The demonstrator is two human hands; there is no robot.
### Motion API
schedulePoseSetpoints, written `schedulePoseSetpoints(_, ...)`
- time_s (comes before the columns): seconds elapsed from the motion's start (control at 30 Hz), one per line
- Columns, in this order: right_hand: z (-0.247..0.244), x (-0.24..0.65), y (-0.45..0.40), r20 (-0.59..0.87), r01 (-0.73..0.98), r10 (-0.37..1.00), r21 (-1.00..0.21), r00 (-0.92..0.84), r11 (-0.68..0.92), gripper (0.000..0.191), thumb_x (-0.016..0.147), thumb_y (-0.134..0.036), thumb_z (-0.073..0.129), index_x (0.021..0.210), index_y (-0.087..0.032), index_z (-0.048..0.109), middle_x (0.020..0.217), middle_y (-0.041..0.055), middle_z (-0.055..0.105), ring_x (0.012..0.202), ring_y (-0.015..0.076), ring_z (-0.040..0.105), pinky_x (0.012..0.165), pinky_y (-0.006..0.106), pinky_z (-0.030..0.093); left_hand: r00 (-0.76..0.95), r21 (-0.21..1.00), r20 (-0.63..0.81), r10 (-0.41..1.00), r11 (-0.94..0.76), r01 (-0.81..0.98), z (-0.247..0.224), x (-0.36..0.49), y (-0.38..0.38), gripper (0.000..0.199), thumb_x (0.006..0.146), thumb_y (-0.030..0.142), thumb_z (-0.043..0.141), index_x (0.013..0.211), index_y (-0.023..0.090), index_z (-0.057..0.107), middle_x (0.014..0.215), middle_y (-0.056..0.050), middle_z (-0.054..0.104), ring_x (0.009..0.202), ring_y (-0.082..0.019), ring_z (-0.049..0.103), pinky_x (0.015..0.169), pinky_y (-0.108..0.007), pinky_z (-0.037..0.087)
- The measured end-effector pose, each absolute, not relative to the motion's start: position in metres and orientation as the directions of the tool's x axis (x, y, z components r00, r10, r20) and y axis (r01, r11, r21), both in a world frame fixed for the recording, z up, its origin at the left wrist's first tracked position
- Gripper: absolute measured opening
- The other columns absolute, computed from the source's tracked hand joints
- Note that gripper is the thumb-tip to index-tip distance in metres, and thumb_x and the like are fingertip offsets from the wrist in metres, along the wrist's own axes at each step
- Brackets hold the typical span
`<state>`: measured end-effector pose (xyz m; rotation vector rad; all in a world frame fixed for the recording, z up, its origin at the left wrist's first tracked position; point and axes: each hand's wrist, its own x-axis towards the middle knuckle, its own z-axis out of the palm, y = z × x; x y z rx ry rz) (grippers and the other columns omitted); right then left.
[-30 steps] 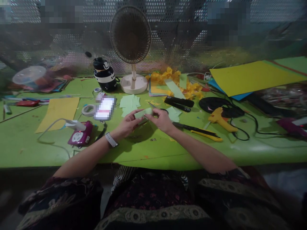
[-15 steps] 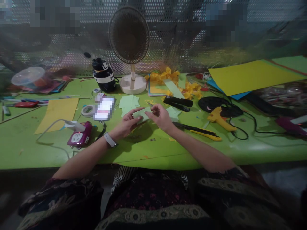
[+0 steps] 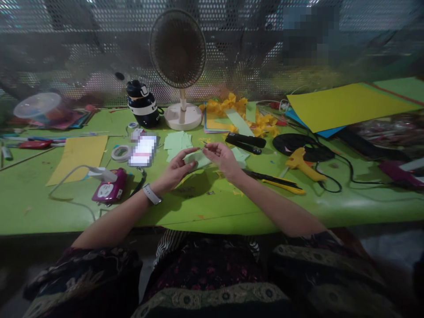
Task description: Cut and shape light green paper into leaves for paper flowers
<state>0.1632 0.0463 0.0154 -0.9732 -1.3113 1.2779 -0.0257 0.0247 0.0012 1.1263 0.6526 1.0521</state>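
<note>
A small pale green paper piece (image 3: 198, 159) is held over the table between my two hands. My left hand (image 3: 179, 170) grips its left side, thumb in front and fingers behind. My right hand (image 3: 225, 161) is closed at the paper's upper right edge, thumb and index finger pinched together. A thin tip shows by these fingertips, too small to name. Behind my left hand lies a pile of cut green paper (image 3: 178, 140). More green slips (image 3: 241, 155) lie just beyond my right hand, beside a black stapler (image 3: 245, 142).
A yellow-handled cutter-like tool (image 3: 281, 182) and a yellow glue gun (image 3: 304, 165) lie to the right. A phone (image 3: 143, 150), tape roll (image 3: 121, 153) and purple power adapter (image 3: 111, 187) lie left. A fan (image 3: 183, 115) and dark bottle (image 3: 143, 106) stand behind.
The green paper has tilted and shifted slightly right. My right fingers have moved up and left along its top edge, and my left index finger has stretched out.
</note>
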Motion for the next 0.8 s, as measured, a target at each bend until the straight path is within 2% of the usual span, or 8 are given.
schedulePoseSetpoints(0.13,0.016,0.1618,0.0443,0.099,-0.105,0.963,-0.992,-0.249,0.075,0.045,0.06,-0.054,0.086,0.08,-0.019,0.066,0.079,0.0008,0.064,0.071,0.0135,0.055,0.07,0.031,0.046,0.399,0.949,0.127,0.908,0.005,-0.315,-0.0007,-0.0258,0.0256,0.045,0.085,0.022,0.075,0.128,0.027,0.061,0.099,-0.001,0.067,0.084,-0.01,0.059,0.077,-0.023,0.051)
schedulePoseSetpoints(0.33,0.0136,0.1617,0.0466,0.122,-0.14,0.968,-0.986,-0.219,0.093,0.045,0.062,-0.058,0.083,0.079,-0.019,0.069,0.074,-0.0004,0.061,0.067,0.0129,0.052,0.066,0.03,0.043,0.405,0.956,0.138,0.904,-0.016,-0.292,-0.0017,-0.0245,0.0247,0.047,0.085,0.023,0.075,0.129,0.027,0.06,0.096,-0.001,0.066,0.08,-0.009,0.058,0.073,-0.021,0.05)
schedulePoseSetpoints(0.57,0.0115,0.164,0.0497,0.166,0.009,0.969,-0.985,-0.184,0.171,0.049,0.065,-0.066,0.077,0.073,-0.019,0.065,0.072,0.0004,0.06,0.067,0.0141,0.052,0.066,0.031,0.044,0.386,0.963,0.062,0.92,0.047,-0.267,-0.0012,-0.0233,0.0242,0.046,0.081,0.027,0.078,0.124,0.023,0.061,0.105,-0.004,0.069,0.09,-0.014,0.065,0.083,-0.03,0.056)
schedulePoseSetpoints(0.7,0.0137,0.1659,0.0479,0.196,0.055,0.958,-0.976,-0.208,0.212,0.047,0.07,-0.064,0.075,0.074,-0.019,0.066,0.072,0.0012,0.062,0.066,0.0144,0.053,0.065,0.032,0.045,0.32,0.985,-0.035,0.947,0.088,-0.151,-0.0016,-0.025,0.025,0.039,0.077,0.03,0.081,0.111,0.017,0.066,0.099,-0.006,0.071,0.078,-0.014,0.066,0.069,-0.028,0.058)
schedulePoseSetpoints(0.8,0.017,0.1657,0.0441,0.242,0.093,0.939,-0.958,-0.245,0.271,0.044,0.074,-0.061,0.074,0.073,-0.018,0.066,0.072,0.002,0.063,0.067,0.0148,0.053,0.067,0.033,0.046,0.304,0.992,-0.038,0.952,0.073,-0.105,-0.0015,-0.0254,0.0242,0.04,0.07,0.03,0.086,0.102,0.015,0.067,0.095,-0.005,0.071,0.07,-0.012,0.065,0.064,-0.025,0.055)
